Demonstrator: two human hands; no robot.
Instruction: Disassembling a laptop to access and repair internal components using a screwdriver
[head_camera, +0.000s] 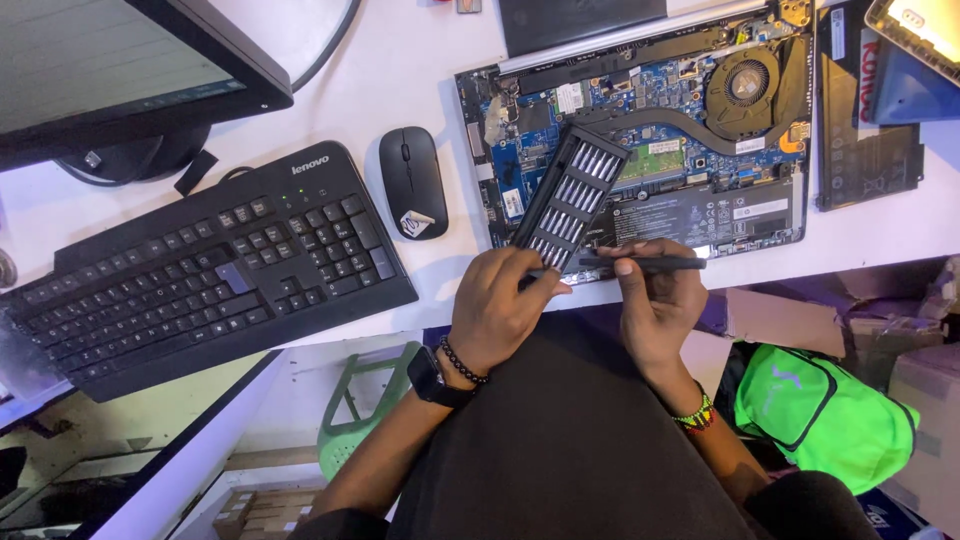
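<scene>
A slim black pen-shaped screwdriver (645, 263) is held level at the white desk's (420, 60) near edge, pinched in the right hand (655, 300). It looks light, stiff and best gripped mid-barrel. The left hand (495, 305), curled palm-down, grips 1 long black tray of silver bits (572, 197) resting on the opened laptop (700, 130).

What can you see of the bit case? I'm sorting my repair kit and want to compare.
The bit case is a long, narrow black tray, plastic by its look, lying open and slanted across the opened laptop, its near end at the table edge. Short rows of silvery metal bits fill it, set crosswise. The left hand touches its near end; the right hand holds a slim black screwdriver just beside it.
</scene>
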